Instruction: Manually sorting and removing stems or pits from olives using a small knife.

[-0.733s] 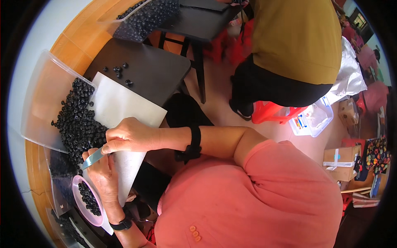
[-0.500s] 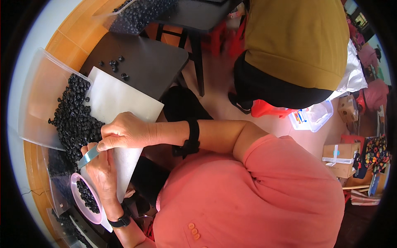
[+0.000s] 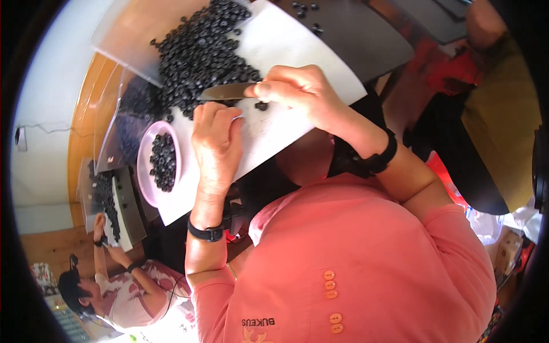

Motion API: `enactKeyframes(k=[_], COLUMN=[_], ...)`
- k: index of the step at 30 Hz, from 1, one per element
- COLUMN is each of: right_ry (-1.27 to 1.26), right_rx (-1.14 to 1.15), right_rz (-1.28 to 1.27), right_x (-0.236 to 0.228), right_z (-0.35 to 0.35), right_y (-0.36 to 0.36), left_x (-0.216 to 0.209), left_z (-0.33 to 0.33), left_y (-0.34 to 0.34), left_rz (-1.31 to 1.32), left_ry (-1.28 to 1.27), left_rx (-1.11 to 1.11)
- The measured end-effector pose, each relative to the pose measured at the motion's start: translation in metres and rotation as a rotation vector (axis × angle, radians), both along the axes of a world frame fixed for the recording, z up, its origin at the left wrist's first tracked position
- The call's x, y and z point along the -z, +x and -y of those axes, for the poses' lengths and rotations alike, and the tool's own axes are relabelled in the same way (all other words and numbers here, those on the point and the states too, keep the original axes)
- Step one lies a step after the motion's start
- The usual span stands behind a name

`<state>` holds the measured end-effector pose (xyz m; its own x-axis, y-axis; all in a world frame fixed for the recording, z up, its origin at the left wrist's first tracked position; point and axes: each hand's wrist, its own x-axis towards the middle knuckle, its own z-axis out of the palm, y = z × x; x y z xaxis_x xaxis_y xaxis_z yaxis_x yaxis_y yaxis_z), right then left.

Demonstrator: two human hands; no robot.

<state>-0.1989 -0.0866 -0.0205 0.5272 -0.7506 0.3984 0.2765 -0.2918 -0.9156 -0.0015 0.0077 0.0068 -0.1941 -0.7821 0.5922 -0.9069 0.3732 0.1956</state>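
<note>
My right hand (image 3: 297,91) grips a flat metal blade, like a short knife (image 3: 226,92), pointing left over the edge of a heap of small black ring-shaped pieces (image 3: 200,51). Just below the blade is my left hand (image 3: 217,134), its fingers curled together; whatever they hold is hidden. A small pale bit shows at its thumb tip, too small to name. Both hands are above a white board (image 3: 274,134). Left of my left hand, a pink oval bowl (image 3: 142,171) holds more black pieces. One or two loose pieces (image 3: 261,106) lie under my right hand.
A clear plastic bin (image 3: 123,34) stands behind the heap, with another clear container (image 3: 111,134) beside it. Several loose pieces lie on the dark table (image 3: 354,34) at the far right. A co-worker (image 3: 131,286) sits at lower left; another person (image 3: 503,126) is at right.
The view has swung left, bringing the co-worker at lower left into sight. My hands have moved apart: the blade, earlier against my left fingers, is now just above them.
</note>
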Motion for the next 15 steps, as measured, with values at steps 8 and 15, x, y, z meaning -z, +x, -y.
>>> enactKeyframes(k=[8,15], right_ry=[0.025,0.056], right_rx=[-0.011,0.013], right_rz=[0.113,0.109], right_x=[0.0,-0.001], right_z=[0.001,0.0], right_y=[0.002,0.003], left_x=[-0.005,0.004], left_z=[0.012,0.026], left_y=[-0.022,-0.025], left_rz=[0.085,0.196], left_ry=[-0.003,0.013], left_rx=[0.069,0.038])
